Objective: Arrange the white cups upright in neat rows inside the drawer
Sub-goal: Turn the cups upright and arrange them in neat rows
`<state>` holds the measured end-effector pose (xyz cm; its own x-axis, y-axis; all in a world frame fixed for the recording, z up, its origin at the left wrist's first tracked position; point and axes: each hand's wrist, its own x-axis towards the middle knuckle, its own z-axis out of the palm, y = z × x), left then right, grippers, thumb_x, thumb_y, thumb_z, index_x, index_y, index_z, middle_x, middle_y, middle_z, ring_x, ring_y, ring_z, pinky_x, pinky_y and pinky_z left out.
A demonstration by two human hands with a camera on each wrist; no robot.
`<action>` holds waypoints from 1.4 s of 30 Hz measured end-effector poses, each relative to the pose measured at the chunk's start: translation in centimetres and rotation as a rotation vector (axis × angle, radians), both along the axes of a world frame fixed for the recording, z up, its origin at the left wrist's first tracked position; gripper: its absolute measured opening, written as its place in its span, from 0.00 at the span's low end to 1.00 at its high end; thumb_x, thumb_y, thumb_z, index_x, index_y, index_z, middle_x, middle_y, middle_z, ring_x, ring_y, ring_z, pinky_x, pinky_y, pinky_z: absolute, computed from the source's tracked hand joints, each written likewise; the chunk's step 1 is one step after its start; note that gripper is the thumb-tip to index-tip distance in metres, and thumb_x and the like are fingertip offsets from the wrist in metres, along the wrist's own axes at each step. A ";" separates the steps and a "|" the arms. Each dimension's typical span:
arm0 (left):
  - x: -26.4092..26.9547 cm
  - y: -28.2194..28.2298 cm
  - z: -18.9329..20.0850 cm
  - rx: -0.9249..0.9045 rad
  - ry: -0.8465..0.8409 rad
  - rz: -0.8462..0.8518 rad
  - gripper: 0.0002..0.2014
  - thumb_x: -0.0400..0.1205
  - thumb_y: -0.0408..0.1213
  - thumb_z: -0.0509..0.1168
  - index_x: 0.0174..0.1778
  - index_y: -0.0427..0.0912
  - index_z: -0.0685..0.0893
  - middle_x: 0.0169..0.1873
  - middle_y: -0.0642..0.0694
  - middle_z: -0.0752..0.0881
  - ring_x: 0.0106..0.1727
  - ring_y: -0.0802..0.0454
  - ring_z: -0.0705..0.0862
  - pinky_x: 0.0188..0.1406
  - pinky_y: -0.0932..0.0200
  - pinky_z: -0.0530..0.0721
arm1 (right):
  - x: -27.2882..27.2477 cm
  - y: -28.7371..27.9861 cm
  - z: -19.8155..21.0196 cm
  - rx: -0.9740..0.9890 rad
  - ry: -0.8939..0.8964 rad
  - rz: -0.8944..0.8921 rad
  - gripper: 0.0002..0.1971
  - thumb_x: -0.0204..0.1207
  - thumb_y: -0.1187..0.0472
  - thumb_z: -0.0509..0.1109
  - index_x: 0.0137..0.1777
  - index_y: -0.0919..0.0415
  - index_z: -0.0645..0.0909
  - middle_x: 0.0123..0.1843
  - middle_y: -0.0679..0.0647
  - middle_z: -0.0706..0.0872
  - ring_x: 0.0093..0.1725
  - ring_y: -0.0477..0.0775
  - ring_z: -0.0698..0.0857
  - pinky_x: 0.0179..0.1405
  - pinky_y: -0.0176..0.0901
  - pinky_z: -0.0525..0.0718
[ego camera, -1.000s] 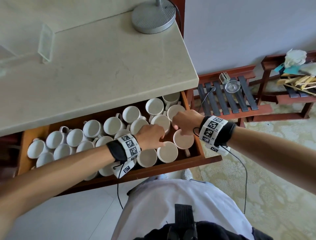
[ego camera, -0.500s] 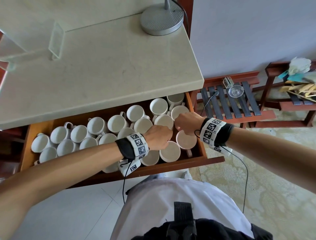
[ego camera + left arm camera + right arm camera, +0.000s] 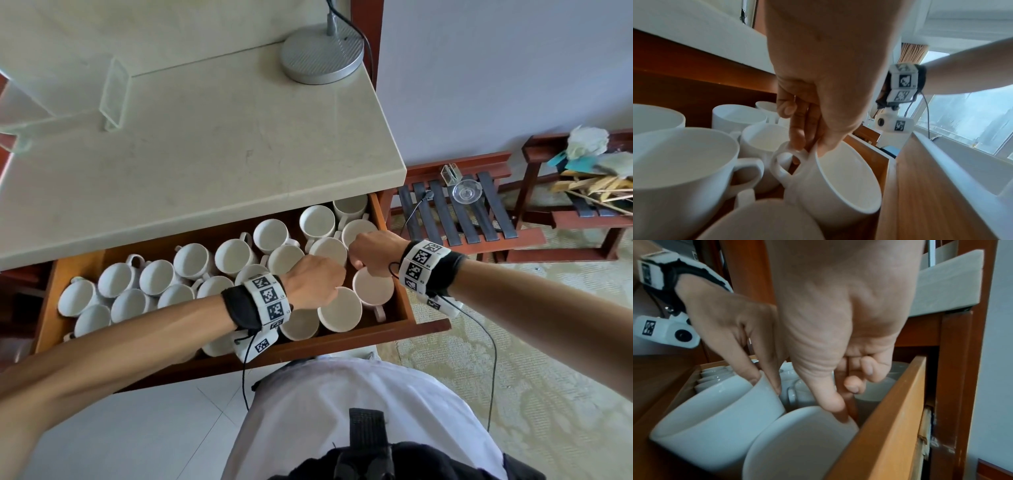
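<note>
Open drawer [image 3: 394, 329], white cups [image 3: 191, 262] upright, rows loose, right end unfinished. Left hand [image 3: 313, 281] pinches rim of near cup [image 3: 339, 310]; right hand [image 3: 375, 251] pinches rim of corner cup [image 3: 373, 286]. Judged mostly done; alignment remains.

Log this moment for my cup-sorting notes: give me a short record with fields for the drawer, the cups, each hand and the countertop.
drawer: pulled open under the countertop, wooden
cups: white, many, upright, crowded in rough rows
left hand: pinches the rim of a tilted cup near the drawer's front right
right hand: thumb and fingers grip the rim of a neighbouring cup
countertop: pale stone, carries a round metal lamp base
</note>
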<state>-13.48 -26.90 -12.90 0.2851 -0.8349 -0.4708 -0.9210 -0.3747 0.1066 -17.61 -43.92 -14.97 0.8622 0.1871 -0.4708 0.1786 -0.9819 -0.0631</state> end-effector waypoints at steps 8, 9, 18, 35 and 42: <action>1.2 -0.1 3.0 -0.070 -0.020 -0.025 0.18 0.78 0.30 0.64 0.24 0.44 0.68 0.20 0.50 0.68 0.22 0.53 0.67 0.23 0.58 0.63 | 0.3 0.0 -0.3 -0.008 0.026 0.080 0.17 0.79 0.71 0.68 0.57 0.50 0.90 0.54 0.51 0.88 0.50 0.59 0.89 0.41 0.45 0.83; 1.7 0.0 3.4 -0.082 -0.032 -0.020 0.19 0.78 0.30 0.65 0.23 0.44 0.67 0.20 0.51 0.68 0.22 0.53 0.68 0.24 0.58 0.65 | 0.4 -0.1 -0.3 0.007 0.037 0.073 0.17 0.79 0.71 0.68 0.58 0.50 0.90 0.55 0.51 0.89 0.50 0.59 0.89 0.40 0.44 0.82; 5.3 1.2 4.2 -0.125 0.037 0.218 0.18 0.78 0.38 0.70 0.22 0.43 0.76 0.18 0.52 0.74 0.24 0.49 0.76 0.30 0.51 0.81 | 1.1 0.4 0.0 0.017 0.129 0.055 0.11 0.78 0.63 0.74 0.59 0.55 0.89 0.56 0.53 0.90 0.51 0.56 0.89 0.48 0.46 0.89; 5.9 6.9 2.2 -0.359 0.181 0.908 0.16 0.73 0.41 0.74 0.23 0.35 0.86 0.17 0.46 0.81 0.22 0.46 0.78 0.21 0.58 0.72 | 3.7 5.7 4.5 0.427 0.037 -0.452 0.16 0.85 0.63 0.63 0.71 0.57 0.78 0.45 0.51 0.89 0.30 0.45 0.91 0.15 0.30 0.76; 5.3 7.7 2.4 -0.402 0.390 0.826 0.15 0.81 0.53 0.74 0.37 0.47 0.91 0.27 0.55 0.91 0.28 0.62 0.88 0.35 0.66 0.81 | 3.8 5.5 5.5 0.175 -0.014 -0.133 0.19 0.84 0.65 0.63 0.71 0.47 0.82 0.62 0.52 0.86 0.56 0.58 0.87 0.40 0.46 0.82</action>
